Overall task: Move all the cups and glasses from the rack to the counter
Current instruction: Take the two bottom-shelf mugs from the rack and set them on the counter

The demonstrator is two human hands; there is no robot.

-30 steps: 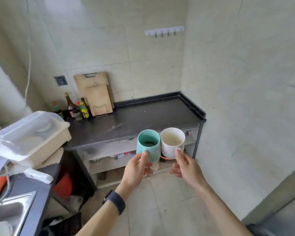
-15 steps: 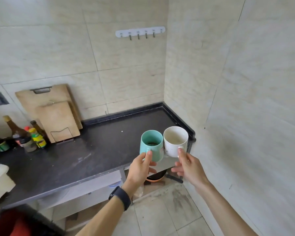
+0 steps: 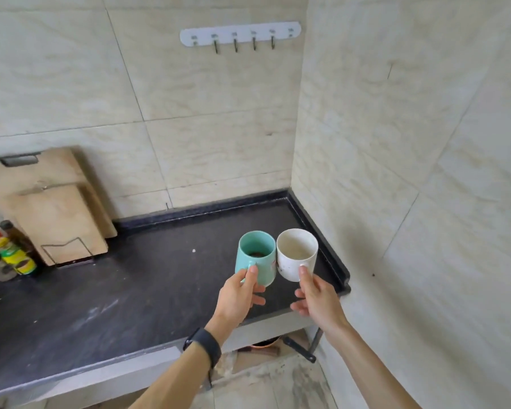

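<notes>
Both mugs have come forward over the dark surface [image 3: 130,296] since a second ago. Left hand [image 3: 236,299] is clamped on the teal mug [image 3: 255,258], thumb on its handle; right hand [image 3: 316,296] grips the white mug [image 3: 297,253] likewise. Mugs touch side by side, upright, above the surface's right corner. Far left of the hands stand cutting boards [image 3: 50,211] and bottles [image 3: 12,255]; above, a hook rail [image 3: 240,35]

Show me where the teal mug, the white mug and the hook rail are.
teal mug [image 3: 255,261], head view, on its outer wall below the rim
white mug [image 3: 296,262], head view, on its front wall
hook rail [image 3: 240,33], head view, on the white bar
</notes>
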